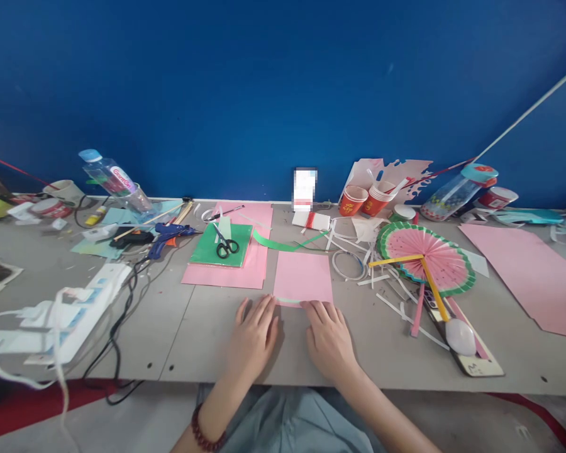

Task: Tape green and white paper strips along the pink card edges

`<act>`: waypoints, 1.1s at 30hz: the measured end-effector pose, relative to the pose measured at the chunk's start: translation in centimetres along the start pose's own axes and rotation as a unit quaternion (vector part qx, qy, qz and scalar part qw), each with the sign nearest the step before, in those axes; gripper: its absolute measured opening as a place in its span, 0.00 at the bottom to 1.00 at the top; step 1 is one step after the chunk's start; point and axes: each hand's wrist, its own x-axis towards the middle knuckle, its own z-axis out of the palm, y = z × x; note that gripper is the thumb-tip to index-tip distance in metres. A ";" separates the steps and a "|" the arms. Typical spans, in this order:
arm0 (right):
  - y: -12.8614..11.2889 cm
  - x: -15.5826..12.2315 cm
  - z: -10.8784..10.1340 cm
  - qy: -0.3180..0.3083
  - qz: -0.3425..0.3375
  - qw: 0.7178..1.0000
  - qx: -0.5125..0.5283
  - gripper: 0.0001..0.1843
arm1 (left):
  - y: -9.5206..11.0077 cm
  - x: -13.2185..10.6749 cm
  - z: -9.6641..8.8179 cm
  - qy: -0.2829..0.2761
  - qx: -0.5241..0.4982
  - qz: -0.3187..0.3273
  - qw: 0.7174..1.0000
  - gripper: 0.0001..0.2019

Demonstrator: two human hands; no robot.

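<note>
A pink paper square lies flat on the table in front of me. Along its near edge runs a narrow pale strip. My left hand rests palm down at the near left corner, fingertips at the paper's edge. At the near right corner my right hand lies the same way, its fingertips touching the edge. Both hands have their fingers stretched out. Black-handled scissors lie on a green paper stack, over a larger pink sheet. Beyond the square curves a green paper strip.
On the right are a watermelon-patterned paper fan, red paper cups, a ruler and pink sheets. Leftward lie a blue glue gun, a white power strip with cables and a tilted plastic bottle. A blue wall stands behind.
</note>
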 end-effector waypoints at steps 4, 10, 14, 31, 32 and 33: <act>1.3 0.4 0.2 0.039 0.055 0.981 0.182 0.23 | -0.7 -0.1 0.1 0.036 -0.012 -0.001 0.999 0.19; 4.4 1.6 -0.4 0.094 0.189 0.847 0.488 0.13 | -0.1 0.1 -0.1 0.001 -0.038 0.052 0.998 0.19; 6.1 2.6 -2.7 0.090 0.190 0.858 0.468 0.11 | 0.1 0.1 -0.1 -0.002 -0.053 0.051 0.997 0.17; 10.9 13.9 -2.4 -0.012 -0.009 0.999 0.049 0.16 | 0.0 -0.2 -0.3 -0.010 -0.092 0.074 0.993 0.21; 10.6 14.0 -2.3 -0.021 -0.008 0.999 0.023 0.15 | 0.0 -0.3 -0.3 -0.005 -0.092 0.068 0.993 0.21; 10.3 14.1 -2.3 -0.029 -0.006 1.000 -0.004 0.14 | -0.1 -0.4 -0.2 -0.001 -0.093 0.064 0.994 0.21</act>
